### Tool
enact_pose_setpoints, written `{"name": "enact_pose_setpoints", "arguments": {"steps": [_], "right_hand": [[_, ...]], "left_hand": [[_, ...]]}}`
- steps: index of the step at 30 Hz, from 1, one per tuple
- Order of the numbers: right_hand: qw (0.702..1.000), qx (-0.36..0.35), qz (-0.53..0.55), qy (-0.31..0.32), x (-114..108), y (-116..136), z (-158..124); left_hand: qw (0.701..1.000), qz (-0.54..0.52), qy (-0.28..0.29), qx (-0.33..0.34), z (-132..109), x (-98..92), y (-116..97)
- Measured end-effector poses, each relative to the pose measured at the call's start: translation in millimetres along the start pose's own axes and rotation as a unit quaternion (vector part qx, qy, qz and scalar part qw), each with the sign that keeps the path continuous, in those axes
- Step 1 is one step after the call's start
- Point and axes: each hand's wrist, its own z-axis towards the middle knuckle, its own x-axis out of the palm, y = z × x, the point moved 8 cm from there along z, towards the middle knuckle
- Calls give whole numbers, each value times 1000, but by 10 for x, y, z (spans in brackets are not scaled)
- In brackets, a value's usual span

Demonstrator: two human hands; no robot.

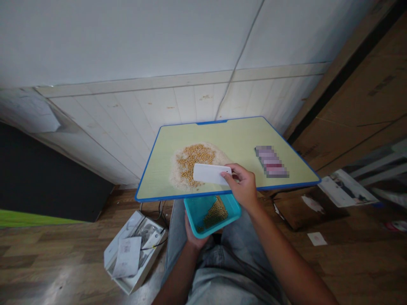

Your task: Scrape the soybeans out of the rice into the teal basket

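Note:
My right hand (243,184) pinches a white flat rectangular plate (208,173) with rounded corners, thumb on top. The plate hovers over or just touches the near right side of a pile on the table; I cannot tell which. Yellow round beans (193,154) lie in the middle of this pile, with pale rice-like grains (176,178) spread around them. Below the table's front edge, my left hand (194,238) grips a turquoise plastic basin (193,207) from its left underside. Inside the basin, small greenish-brown beans (218,212) are heaped toward the right.
The light yellow folding table (238,137) has a blue rim and stands against the wall. A blurred-out phone-like slab (271,162) lies on its right. An open white box (136,250) with papers and cables is on the floor at left; cardboard boxes (359,101) stand at right.

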Motion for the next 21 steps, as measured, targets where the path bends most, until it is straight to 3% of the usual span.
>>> {"name": "enact_pose_setpoints", "arguments": {"steps": [15,21], "right_hand": [[1000,9,27,3,-80,-86,-37],[999,16,38,11,-86,-74,-50]], "left_hand": [[999,30,34,16,40,-75,3],[999,24,-21,13,1,-64,-7]]}}
